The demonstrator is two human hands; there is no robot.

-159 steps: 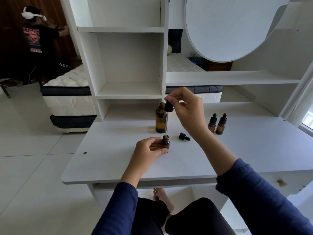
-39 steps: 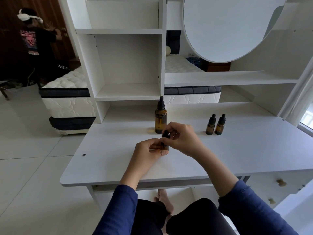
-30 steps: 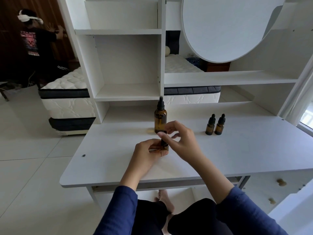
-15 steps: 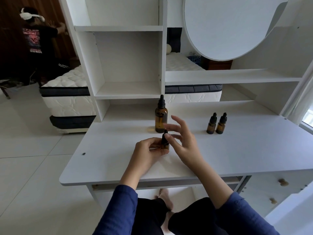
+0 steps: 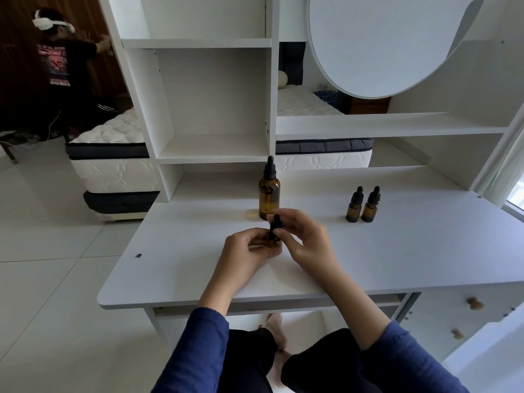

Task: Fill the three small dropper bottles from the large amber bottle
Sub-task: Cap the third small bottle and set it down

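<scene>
Steadying the small dropper bottle (image 5: 274, 243) on the white desk (image 5: 397, 251) with the left hand (image 5: 249, 248), curling thumb and fingers round its amber body a little in from the near edge. Pinching its black dropper cap (image 5: 276, 222) again with the right hand (image 5: 307, 236), after lifting those fingertips clear and spreading them half a second ago: most likely re-gripping for another turn, so tightening rather than opening. Reading the same from the seconds before: no longer holding the big bottle's pipette above an open neck, no longer leaving the small cap lying loose on the desk, now seating that cap on its own bottle. Treating this bottle, then, as filled and nearly closed, perhaps needing one more twist before being set aside. Leaving the large amber bottle (image 5: 269, 194) upright just behind the hands, apart from them, with its dropper top back in place, probably signalling an end to drawing liquid for this round. Leaving the second small bottle (image 5: 354, 208) and the third small bottle (image 5: 371, 207) farther back to the right, side by side and close together, both capped. Not being able to tell full from empty in either of that pair, so not counting the finished ones among the three. Passing over, beyond the desk, the white shelf unit (image 5: 215, 148), the round mirror (image 5: 382, 43), a mattress (image 5: 113, 171) and another person (image 5: 59, 66) in a headset at the far left
</scene>
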